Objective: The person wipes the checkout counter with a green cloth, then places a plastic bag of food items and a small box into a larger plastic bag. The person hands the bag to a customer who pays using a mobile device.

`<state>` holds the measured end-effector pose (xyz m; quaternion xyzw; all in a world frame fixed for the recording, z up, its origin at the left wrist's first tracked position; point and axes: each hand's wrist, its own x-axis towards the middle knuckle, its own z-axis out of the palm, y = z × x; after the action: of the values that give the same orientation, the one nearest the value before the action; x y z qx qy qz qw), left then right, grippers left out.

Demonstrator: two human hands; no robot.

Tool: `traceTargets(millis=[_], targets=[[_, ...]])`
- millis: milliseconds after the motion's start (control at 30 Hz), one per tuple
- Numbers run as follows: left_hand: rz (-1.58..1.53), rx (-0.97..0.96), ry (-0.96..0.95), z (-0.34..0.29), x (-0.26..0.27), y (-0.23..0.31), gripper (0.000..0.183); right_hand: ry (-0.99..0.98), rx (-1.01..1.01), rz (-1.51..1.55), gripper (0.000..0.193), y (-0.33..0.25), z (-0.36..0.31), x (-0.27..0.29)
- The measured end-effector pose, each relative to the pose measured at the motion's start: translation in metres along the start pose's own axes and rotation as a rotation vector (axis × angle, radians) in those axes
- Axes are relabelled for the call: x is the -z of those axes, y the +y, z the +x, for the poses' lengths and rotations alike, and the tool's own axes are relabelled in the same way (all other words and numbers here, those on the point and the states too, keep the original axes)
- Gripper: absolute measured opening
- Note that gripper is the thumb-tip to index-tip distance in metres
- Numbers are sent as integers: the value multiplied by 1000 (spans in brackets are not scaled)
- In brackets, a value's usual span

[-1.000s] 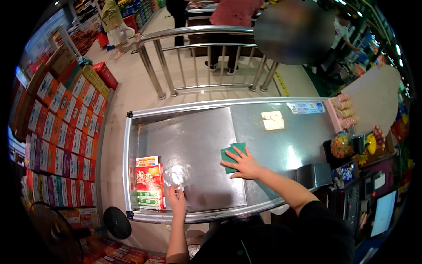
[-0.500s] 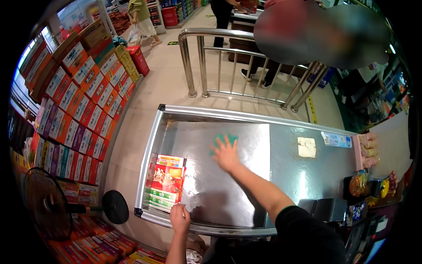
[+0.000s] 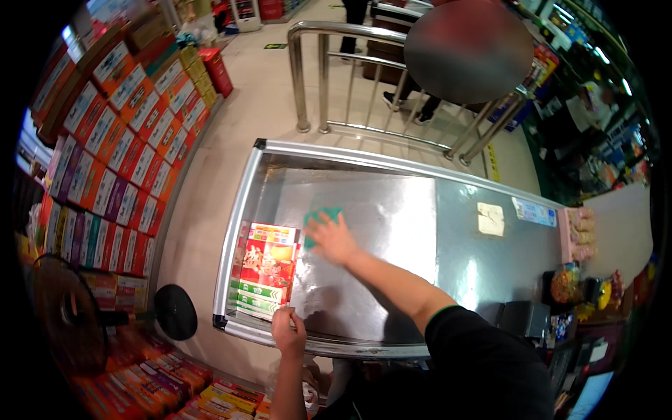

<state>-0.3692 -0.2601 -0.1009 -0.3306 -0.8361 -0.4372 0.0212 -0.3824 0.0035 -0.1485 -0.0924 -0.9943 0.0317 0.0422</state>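
My right hand (image 3: 332, 239) lies with its fingers spread over a green cloth (image 3: 330, 213), pressing it to the metal counter top (image 3: 371, 280). The cloth shows past the fingertips, close to the right edge of a red, white and green printed leaflet stack (image 3: 264, 269). This stack lies flat in the recessed left end of the counter. My left hand (image 3: 288, 331) is closed at the near right corner of the stack, by the counter's front rim. Its curled fingers hide whatever they may hold.
A raised metal rim (image 3: 236, 231) borders the counter. Beyond stands a steel railing (image 3: 364, 129) with a person behind it. Stacked cartons (image 3: 126, 154) and a black fan (image 3: 73, 315) are at left. A pale square pad (image 3: 491, 219) and candy jars (image 3: 565, 285) sit at right.
My right hand has slid left and slightly toward me with the green cloth, nearing the leaflet stack. My left hand stays by the stack's corner. The whole view has shifted a little.
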Motion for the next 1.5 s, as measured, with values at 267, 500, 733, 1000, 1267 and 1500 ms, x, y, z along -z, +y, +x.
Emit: traceTargets(millis=[267, 500, 733, 1000, 1267, 1500], targets=[[-9, 144, -50, -1, -5, -11, 11, -14, 328, 500, 47, -78, -170, 42], [60, 316, -347, 3, -4, -15, 29, 264, -500, 112, 45, 90, -292, 78], [84, -138, -301, -12, -75, 60, 25, 150, -1095, 29, 53, 187, -285, 97], [382, -449, -746, -47, -219, 219, 69, -258, -282, 127, 66, 276, -364, 110], [473, -418, -719, -48, -229, 236, 62, -131, -1010, 129, 73, 383, -544, 140], [480, -408, -715, -46, -234, 232, 59, -55, -923, 84, 71, 371, -572, 128]])
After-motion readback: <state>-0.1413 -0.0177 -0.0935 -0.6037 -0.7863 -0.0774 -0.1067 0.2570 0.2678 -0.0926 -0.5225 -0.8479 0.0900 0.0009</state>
